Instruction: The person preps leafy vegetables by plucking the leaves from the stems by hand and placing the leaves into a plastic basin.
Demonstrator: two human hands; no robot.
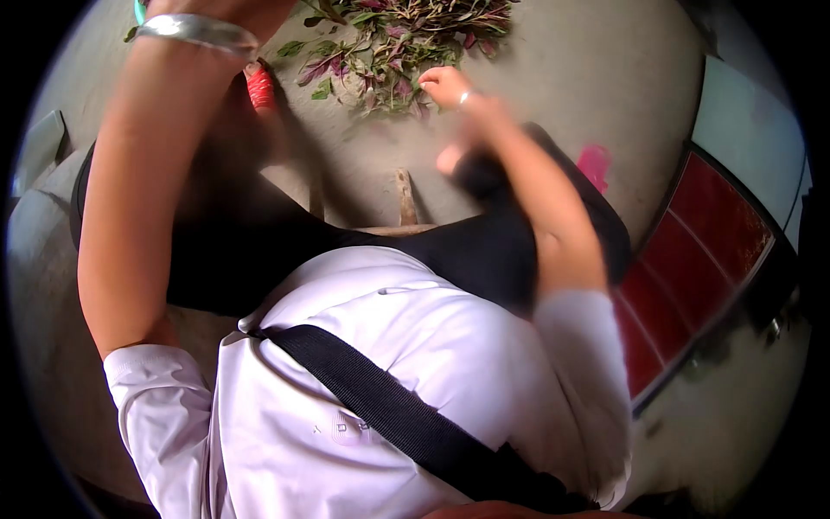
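A pile of leafy greens (398, 52) with green and purple leaves and thin stems lies on the floor at the top of the head view. My right hand (446, 87), with a thin bracelet at the wrist, is at the pile's lower right edge. Its fingers are bent together beside the leaves; what they pinch, if anything, is too small to make out. My left hand (259, 12) is at the top edge, left of the pile, beyond a wide silver bangle. Its fingers are cut off by the frame, so their state is hidden.
Wooden legs of a low seat (405, 197) show between my dark-trousered legs. A red band (259, 88) circles a bare limb near the left leg. A pink item (594, 167) lies by my right knee. Dark red panels (692, 251) stand at the right.
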